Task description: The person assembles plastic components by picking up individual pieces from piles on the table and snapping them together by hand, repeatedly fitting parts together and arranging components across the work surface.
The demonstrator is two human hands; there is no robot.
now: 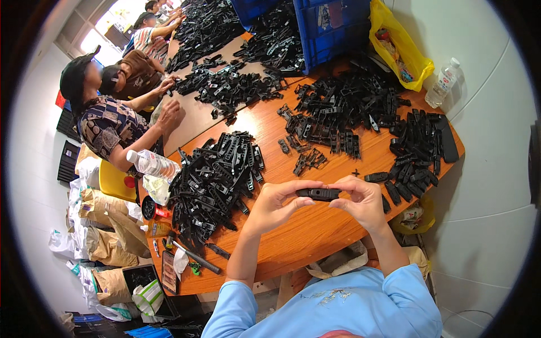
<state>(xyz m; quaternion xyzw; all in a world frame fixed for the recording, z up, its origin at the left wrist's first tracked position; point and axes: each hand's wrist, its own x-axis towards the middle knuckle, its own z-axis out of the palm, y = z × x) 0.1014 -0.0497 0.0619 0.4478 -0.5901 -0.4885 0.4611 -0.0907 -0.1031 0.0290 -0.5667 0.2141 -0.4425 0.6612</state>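
Observation:
I hold a small black plastic part [318,194] between both hands above the wooden table [315,231]. My left hand [277,204] grips its left end and my right hand [362,200] grips its right end. A heap of similar black plastic parts [214,180] lies to the left of my hands. More black parts [344,110] are piled farther back, and a neat group of black parts [417,152] lies at the right.
Blue crates [327,28] stand at the far end, with a yellow bag [401,48] and a clear bottle [442,83] at the right. Another bottle [152,163] lies at the table's left edge. Other people [112,118] work along the left side. Sacks [107,225] sit on the floor.

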